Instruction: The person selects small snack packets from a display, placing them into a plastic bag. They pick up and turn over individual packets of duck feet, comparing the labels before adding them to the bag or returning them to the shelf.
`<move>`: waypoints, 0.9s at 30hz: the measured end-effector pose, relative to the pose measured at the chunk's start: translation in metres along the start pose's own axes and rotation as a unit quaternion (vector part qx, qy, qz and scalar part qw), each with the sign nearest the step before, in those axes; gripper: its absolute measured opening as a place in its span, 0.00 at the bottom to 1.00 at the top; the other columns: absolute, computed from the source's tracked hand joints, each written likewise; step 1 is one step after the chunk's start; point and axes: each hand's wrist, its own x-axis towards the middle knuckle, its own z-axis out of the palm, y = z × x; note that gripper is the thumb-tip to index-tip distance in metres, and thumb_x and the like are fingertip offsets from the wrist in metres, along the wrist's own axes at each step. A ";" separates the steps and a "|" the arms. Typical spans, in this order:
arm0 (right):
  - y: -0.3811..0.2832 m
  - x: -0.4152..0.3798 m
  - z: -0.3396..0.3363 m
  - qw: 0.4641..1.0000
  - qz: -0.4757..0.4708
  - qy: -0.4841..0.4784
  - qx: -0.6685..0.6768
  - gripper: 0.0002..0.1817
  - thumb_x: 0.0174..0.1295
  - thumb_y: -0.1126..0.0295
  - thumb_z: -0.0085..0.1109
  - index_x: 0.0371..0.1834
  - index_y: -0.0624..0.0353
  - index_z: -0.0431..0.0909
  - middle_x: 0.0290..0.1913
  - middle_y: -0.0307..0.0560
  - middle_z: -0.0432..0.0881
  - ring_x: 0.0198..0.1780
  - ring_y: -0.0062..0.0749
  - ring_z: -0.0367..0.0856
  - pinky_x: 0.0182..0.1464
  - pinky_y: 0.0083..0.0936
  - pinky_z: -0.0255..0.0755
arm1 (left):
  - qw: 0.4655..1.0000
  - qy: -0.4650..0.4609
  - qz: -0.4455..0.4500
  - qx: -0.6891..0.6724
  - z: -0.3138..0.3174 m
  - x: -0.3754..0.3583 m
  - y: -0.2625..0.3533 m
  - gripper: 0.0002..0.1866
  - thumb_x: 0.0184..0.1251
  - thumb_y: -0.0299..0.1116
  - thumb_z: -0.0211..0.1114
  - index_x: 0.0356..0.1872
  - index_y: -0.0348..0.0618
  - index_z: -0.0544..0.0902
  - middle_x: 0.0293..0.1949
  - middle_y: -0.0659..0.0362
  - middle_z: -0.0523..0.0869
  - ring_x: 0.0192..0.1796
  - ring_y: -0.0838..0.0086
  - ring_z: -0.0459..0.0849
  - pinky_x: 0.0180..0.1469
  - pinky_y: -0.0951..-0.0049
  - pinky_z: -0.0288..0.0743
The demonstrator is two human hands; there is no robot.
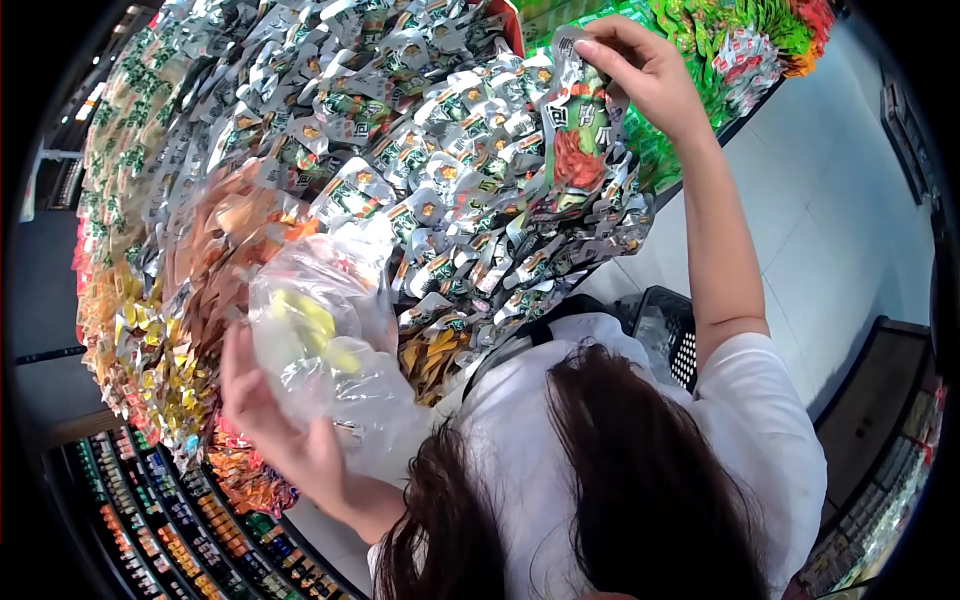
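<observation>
My right hand (640,75) pinches the top edge of a snack packet (577,160) between thumb and fingers. The packet has a clear and green front with dark and white lettering and a reddish food picture. It hangs upright over the far right part of a heap of silver-and-green snack packets (440,180). Lower left, my left hand (285,430) is closed around the side of a clear plastic bag (340,330), its fingers slightly blurred and partly behind the film. Yellow items (305,320) show through the bag; I cannot make out their kind.
Brown packets (225,240) and yellow packets (145,335) fill the left of the display, with green packets (680,40) at the far right. A black basket (668,325) is beside my body. Shelves of small goods (170,520) stand lower left; tiled floor (800,220) lies right.
</observation>
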 end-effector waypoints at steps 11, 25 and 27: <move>-0.027 0.005 0.000 1.000 0.008 -0.004 -0.001 0.10 0.59 0.64 0.58 0.37 0.58 0.78 0.23 0.27 0.73 0.20 0.07 0.64 0.19 0.09 0.54 | 0.881 0.010 0.430 -0.197 0.022 -0.015 0.026 0.31 0.51 0.26 0.62 0.60 0.46 0.64 0.64 0.48 0.60 0.67 0.56 0.59 0.67 0.54 0.52; -0.077 -0.035 0.115 0.967 -0.148 -0.208 -0.024 0.09 0.57 0.70 0.59 0.35 0.64 0.78 0.29 0.39 0.80 0.31 0.19 0.75 0.33 0.19 0.69 | 0.808 -0.321 -0.277 -0.409 0.074 -0.009 -0.006 0.30 0.59 0.28 0.64 0.60 0.35 0.61 0.50 0.57 0.76 0.51 0.77 0.75 0.54 0.74 0.69; -0.072 -0.036 0.128 0.974 -0.153 -0.146 0.077 0.16 0.52 0.64 0.62 0.43 0.58 0.77 0.35 0.46 0.81 0.30 0.29 0.80 0.32 0.24 0.73 | 0.800 -0.259 -0.341 -0.421 0.071 -0.009 -0.011 0.26 0.61 0.28 0.63 0.58 0.34 0.63 0.48 0.57 0.77 0.49 0.77 0.77 0.53 0.75 0.70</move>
